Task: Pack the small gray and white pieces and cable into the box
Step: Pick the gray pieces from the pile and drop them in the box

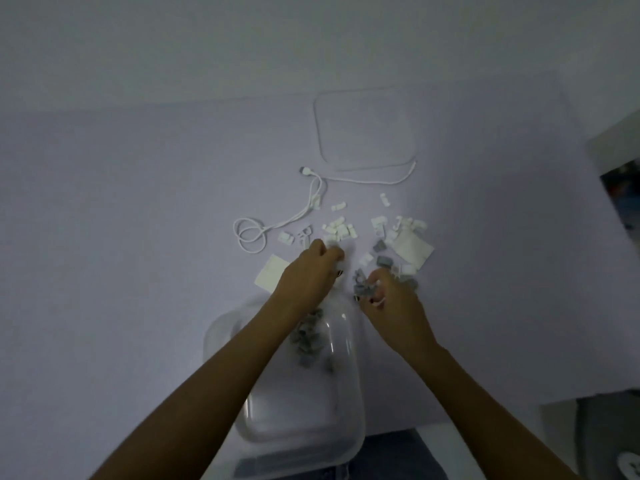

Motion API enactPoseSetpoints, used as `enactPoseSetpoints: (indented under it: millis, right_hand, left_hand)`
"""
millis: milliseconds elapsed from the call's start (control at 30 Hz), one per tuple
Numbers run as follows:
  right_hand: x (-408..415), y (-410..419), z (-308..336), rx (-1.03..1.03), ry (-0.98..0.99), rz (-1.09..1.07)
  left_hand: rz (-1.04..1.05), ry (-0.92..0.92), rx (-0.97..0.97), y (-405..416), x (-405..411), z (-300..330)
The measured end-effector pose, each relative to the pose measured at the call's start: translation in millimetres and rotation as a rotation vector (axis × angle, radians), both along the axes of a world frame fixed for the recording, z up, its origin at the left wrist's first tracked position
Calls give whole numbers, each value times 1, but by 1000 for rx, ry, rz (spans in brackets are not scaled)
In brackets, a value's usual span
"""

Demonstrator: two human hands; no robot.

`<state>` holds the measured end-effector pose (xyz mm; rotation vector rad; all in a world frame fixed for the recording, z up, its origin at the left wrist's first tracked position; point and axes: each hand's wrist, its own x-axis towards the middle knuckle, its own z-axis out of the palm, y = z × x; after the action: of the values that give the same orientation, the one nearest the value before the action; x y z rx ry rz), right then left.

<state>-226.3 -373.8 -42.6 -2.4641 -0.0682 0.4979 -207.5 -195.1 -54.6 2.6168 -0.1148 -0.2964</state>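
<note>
Clear box [346, 427] w/ some gray pieces [308, 337] inside. Beyond it: white pieces [337, 230], 1 coiled white cable [277, 223]. Left hand [308, 271] pinches white bits; right hand [391, 296] clutches gray ones.

My lilac table [138, 237]: clear box [298, 420] nearest me; beyond it pieces [339, 230], cable [277, 226], lid [363, 129].

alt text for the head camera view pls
Two bare hands gather small gray pieces and white pieces on a pale lilac table, above a clear plastic box already holding some gray ones; a white cable lies beyond.
</note>
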Motion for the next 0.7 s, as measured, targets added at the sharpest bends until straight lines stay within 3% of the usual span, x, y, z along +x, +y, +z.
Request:
enactPoseSetpoints:
  millis: [200, 433, 533, 700]
  right_hand:
    - [-3, 12, -36, -129, -146, 117]
    - [9, 14, -36, -60, -149, 114]
    - [21, 6, -30, 171, -2, -20]
    - [56, -8, 4, 812, 518, -536]
  left_hand:
    - [7, 45, 83, -1, 16, -11]
    - [-35, 173, 222, -1, 30, -16]
    - [-33, 187, 159, 1, 29, -13]
    - [54, 209, -254, 19, 22, 3]
